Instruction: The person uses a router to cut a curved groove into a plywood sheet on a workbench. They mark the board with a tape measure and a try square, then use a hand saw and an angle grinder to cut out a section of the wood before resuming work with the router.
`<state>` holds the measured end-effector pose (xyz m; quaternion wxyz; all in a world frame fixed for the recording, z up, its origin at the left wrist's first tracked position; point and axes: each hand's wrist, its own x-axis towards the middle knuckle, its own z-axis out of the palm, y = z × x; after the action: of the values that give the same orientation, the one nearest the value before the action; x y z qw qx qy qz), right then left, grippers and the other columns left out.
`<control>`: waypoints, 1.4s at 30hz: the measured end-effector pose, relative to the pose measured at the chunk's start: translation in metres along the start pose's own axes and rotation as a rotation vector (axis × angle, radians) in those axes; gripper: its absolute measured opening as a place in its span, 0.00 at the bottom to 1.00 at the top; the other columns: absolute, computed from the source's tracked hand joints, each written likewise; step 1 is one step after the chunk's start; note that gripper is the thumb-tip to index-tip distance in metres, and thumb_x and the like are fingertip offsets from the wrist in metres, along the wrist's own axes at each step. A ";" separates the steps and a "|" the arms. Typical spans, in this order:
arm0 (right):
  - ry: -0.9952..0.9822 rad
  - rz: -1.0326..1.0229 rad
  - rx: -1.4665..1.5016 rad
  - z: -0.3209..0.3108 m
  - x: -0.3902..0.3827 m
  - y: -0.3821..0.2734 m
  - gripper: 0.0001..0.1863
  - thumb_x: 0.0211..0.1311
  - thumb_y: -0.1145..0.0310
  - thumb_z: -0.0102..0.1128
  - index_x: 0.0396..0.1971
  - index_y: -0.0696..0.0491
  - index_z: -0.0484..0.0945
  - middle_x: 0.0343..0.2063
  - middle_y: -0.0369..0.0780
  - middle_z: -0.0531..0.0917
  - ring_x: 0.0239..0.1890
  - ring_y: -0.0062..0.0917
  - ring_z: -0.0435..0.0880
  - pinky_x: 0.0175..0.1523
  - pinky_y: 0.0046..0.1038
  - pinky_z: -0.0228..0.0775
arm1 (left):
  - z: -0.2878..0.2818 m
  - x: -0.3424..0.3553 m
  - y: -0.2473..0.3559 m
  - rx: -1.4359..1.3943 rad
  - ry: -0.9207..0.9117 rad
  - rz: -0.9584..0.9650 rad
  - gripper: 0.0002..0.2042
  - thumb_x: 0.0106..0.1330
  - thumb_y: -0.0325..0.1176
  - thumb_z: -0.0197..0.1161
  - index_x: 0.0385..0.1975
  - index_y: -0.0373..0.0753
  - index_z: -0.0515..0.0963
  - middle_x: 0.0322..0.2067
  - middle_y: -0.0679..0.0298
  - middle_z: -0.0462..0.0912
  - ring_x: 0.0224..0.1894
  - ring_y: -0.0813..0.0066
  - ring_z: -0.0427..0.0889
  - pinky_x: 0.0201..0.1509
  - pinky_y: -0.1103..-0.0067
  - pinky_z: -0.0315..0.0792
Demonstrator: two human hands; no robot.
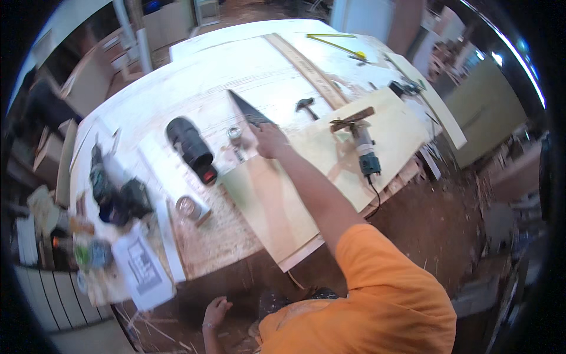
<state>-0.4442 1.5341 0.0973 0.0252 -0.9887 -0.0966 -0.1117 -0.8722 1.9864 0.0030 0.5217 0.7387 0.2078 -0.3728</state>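
My right hand (269,140) reaches out over the workbench and grips the near end of a dark flat triangular tool (247,109) that lies pointing away across the white bench top (194,88). The hand is at the far left corner of a pale plywood sheet (312,177). A small metal cup (234,134) stands just left of the hand. My left hand (216,312) hangs low below the bench's front edge, holding nothing, fingers loosely apart. My orange sleeve fills the lower right.
A blue-green corded power tool (365,154) lies on the plywood, a hammer (305,106) beyond it. A black cylindrical tool (191,148), a tape roll (188,206), dark tools (115,192) and a paper sheet (141,265) sit left. A yellow square (333,40) lies far back. Sawdust covers the floor.
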 end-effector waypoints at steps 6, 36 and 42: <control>0.302 -0.112 0.148 -0.033 -0.050 -0.026 0.11 0.63 0.65 0.56 0.41 0.55 0.79 0.38 0.46 0.83 0.46 0.41 0.81 0.57 0.45 0.69 | 0.002 0.010 0.127 0.175 -0.797 -0.126 0.21 0.81 0.42 0.52 0.59 0.31 0.79 0.46 0.59 0.89 0.50 0.74 0.84 0.63 0.75 0.72; 0.035 0.908 0.874 -0.215 -0.625 0.524 0.14 0.71 0.63 0.58 0.45 0.58 0.81 0.39 0.52 0.86 0.45 0.49 0.85 0.52 0.42 0.76 | 0.745 0.022 0.438 1.597 -0.796 0.465 0.23 0.70 0.50 0.55 0.44 0.36 0.86 0.41 0.46 0.87 0.46 0.46 0.86 0.55 0.58 0.76; 0.014 0.755 0.710 -0.236 -0.572 0.699 0.12 0.68 0.65 0.61 0.46 0.57 0.81 0.41 0.49 0.84 0.44 0.45 0.84 0.52 0.42 0.75 | 0.870 0.076 0.473 1.452 -0.739 0.639 0.17 0.69 0.40 0.54 0.43 0.39 0.87 0.44 0.47 0.87 0.50 0.47 0.85 0.58 0.59 0.76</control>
<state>-0.9051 0.7260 0.1782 0.3984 -0.8844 0.2351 -0.0619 -0.7853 1.0003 0.0817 0.0358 0.7431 -0.4803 -0.4645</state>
